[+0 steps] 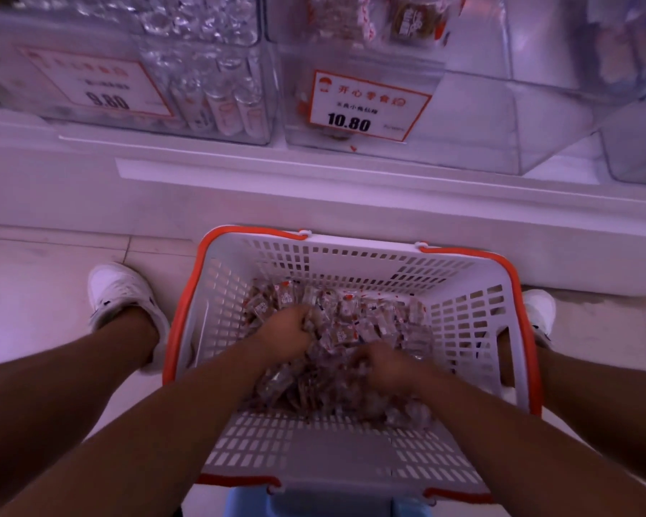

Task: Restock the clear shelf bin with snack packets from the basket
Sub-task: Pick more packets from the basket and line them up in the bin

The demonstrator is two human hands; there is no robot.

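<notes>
Both forearms reach down into the white basket (474, 315) on the floor, its long axis running toward the shelf. Left hand (288, 326) and right hand (385, 367) each curl around snack packets (355, 326) heaped inside. Ahead, the clear shelf bin (474, 117) tagged 10.80 stands nearly empty.

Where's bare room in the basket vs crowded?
Bare: the basket floor strip along its near wall, below the snack packets. Crowded: middle and far floor, heaped with packets, where the left hand and right hand dig in.

L grip (290, 326) & R grip (383, 367) curled, low
</notes>
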